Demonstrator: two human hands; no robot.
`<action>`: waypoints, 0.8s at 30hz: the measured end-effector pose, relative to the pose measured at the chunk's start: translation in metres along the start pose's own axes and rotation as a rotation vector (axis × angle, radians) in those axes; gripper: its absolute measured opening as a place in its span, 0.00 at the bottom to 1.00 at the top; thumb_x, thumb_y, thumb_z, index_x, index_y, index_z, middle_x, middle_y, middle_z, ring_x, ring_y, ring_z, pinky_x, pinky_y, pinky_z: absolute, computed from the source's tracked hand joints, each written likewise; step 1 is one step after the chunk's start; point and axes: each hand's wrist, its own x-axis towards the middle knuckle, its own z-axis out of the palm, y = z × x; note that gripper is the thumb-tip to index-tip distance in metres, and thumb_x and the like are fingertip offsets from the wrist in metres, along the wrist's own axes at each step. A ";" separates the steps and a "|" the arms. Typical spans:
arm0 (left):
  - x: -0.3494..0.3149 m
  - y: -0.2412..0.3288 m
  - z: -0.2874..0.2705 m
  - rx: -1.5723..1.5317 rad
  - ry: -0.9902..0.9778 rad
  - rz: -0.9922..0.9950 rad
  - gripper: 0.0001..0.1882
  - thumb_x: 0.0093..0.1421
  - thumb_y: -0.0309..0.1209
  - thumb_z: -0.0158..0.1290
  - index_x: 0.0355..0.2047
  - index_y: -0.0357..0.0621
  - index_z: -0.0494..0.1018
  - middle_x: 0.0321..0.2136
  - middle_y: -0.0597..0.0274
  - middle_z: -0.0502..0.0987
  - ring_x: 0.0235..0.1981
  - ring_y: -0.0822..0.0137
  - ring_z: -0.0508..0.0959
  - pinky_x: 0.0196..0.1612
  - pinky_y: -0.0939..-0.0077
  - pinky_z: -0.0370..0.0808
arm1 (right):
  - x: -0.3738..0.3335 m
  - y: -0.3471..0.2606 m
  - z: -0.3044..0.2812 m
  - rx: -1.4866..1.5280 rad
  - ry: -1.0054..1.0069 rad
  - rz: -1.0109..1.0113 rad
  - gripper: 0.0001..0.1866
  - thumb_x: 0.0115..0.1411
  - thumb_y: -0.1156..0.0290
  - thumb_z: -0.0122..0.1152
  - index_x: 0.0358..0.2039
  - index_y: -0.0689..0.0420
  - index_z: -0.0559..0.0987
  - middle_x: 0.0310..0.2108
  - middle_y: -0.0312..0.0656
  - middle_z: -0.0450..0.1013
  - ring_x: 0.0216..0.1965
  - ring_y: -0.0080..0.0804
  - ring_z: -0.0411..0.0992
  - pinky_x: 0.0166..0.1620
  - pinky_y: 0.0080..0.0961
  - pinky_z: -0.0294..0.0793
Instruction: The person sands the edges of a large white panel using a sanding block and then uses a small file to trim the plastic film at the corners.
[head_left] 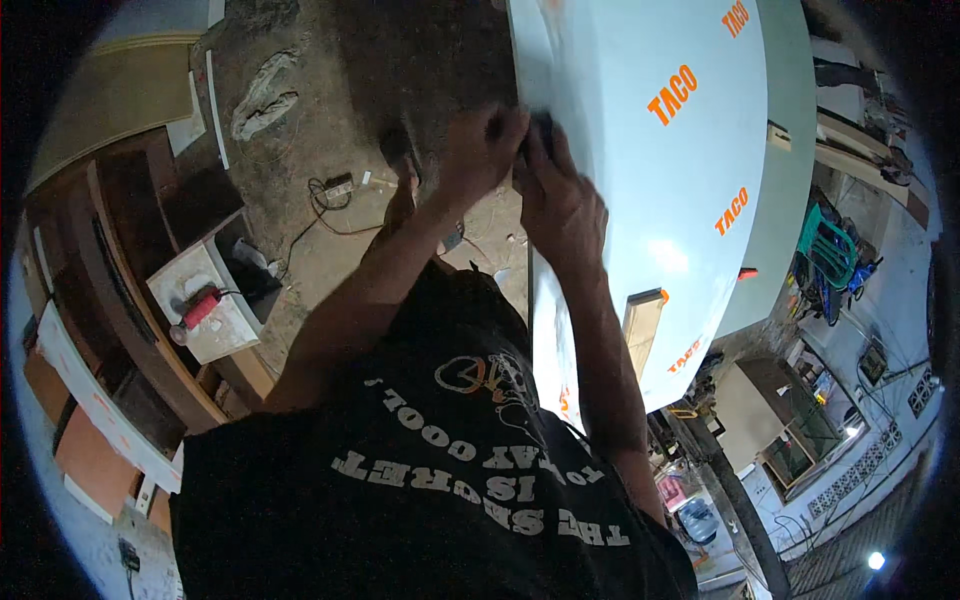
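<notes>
My left hand (pixel 482 155) and my right hand (pixel 562 205) meet at the near-left edge of a large white panel (pixel 620 180) with orange print. Both have curled fingers, their tips almost touching. Between them is something small and dark that I cannot make out; shadow hides what the fingers grip. The back of my right hand overlaps the panel's edge, while my left hand is above the floor beside it. A pale wooden block (pixel 642 325) lies on the panel, to the right of my right forearm.
At left, a red power tool (pixel 203 303) rests on a white box (pixel 222 340) beside brown boards (pixel 120 230). A power strip (pixel 338 188) and its cables lie on the floor. A grey-green sheet (pixel 785 200) extends under the panel; a green plastic chair (pixel 828 248) stands beyond.
</notes>
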 end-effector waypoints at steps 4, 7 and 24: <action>-0.033 -0.021 0.007 0.027 0.085 0.149 0.23 0.71 0.46 0.55 0.38 0.34 0.79 0.28 0.51 0.83 0.32 0.63 0.84 0.37 0.64 0.79 | -0.024 0.000 0.005 -0.057 -0.042 -0.043 0.34 0.65 0.71 0.60 0.71 0.44 0.65 0.73 0.46 0.60 0.37 0.56 0.81 0.43 0.48 0.84; -0.003 -0.002 -0.003 0.069 0.100 0.147 0.23 0.72 0.46 0.55 0.38 0.33 0.79 0.28 0.50 0.83 0.30 0.64 0.84 0.36 0.64 0.79 | 0.014 -0.008 -0.003 -0.036 -0.098 0.012 0.34 0.64 0.72 0.60 0.71 0.45 0.65 0.72 0.47 0.61 0.37 0.57 0.82 0.42 0.49 0.85; 0.101 0.045 -0.037 0.092 0.077 0.232 0.24 0.70 0.48 0.57 0.39 0.34 0.78 0.27 0.52 0.82 0.27 0.60 0.83 0.33 0.62 0.78 | 0.116 -0.010 -0.006 0.020 0.100 -0.038 0.30 0.65 0.67 0.61 0.68 0.44 0.70 0.69 0.45 0.67 0.35 0.53 0.82 0.39 0.46 0.86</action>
